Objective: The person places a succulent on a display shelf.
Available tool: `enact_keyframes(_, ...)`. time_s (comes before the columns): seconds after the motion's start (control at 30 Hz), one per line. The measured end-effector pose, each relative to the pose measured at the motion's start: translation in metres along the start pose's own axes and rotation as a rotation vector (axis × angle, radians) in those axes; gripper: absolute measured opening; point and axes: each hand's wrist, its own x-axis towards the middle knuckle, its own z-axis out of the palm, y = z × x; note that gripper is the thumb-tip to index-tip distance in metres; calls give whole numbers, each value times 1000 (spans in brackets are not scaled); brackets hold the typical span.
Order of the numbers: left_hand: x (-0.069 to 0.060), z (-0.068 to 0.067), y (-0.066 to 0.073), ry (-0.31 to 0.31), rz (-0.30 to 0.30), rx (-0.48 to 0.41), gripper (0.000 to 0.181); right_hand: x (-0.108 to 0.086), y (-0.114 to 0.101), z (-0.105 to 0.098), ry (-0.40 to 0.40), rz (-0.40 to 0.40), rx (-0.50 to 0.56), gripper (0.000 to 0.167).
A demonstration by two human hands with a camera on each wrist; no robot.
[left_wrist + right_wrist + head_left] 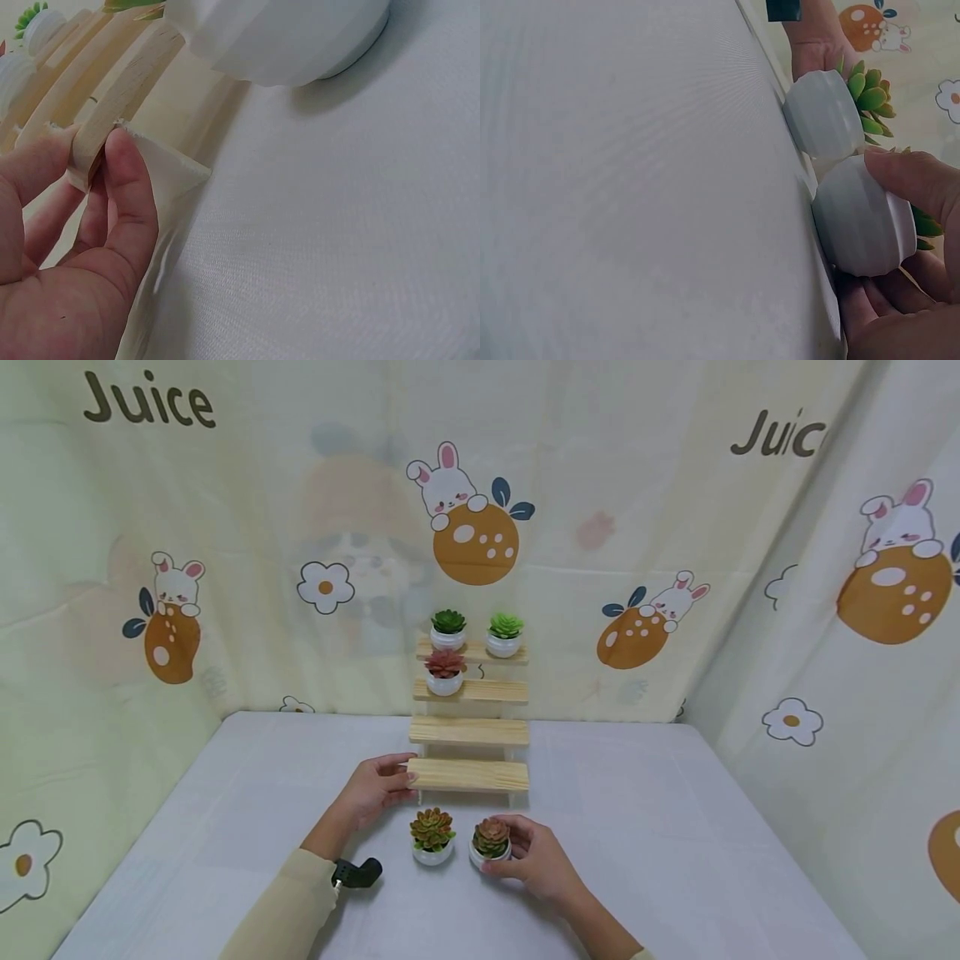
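Observation:
A wooden tiered stand (468, 774) with several steps stands on the table. My left hand (375, 789) pinches the left end of its lowest step, thumb and fingers on either side of the board in the left wrist view. In front of the stand, my right hand (542, 860) grips a reddish-brown potted succulent (491, 839) by its white pot (862, 221), which appears to rest on the tabletop. Beside it on the left, another potted succulent (432, 837), green and orange, sits on the table untouched.
Dark green (448, 622) and light green (505, 627) potted succulents share the top step. A red one (445, 670) sits on the step below, at its left. White cloth covers the table (637, 827). A printed curtain (570, 527) hangs behind.

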Motion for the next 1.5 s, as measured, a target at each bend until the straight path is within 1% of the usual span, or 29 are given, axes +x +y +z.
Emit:
enact_keyframes(0.37,-1,1,1,11,-5,-7,51,-1,0,1,3,4,8,70)
enact_keyframes(0.7,-1,1,3,7,-9,6,52,0,1,3,40,-6,18,71)
enact_keyframes(0.9,-1,0,3,6,-6,6,51,3,0,2,84,-11,17,70)
enact_keyframes(1.17,-3,1,4,-1,-11,5,53,10,-13,-3,144,19,24,69)
enact_keyframes(1.33,-4,2,5,3,-13,3,52,17,-23,-5,185,17,32,68)
enact_keyframes(1.5,-3,2,4,8,-11,-6,51,23,-31,-7,206,12,25,68)
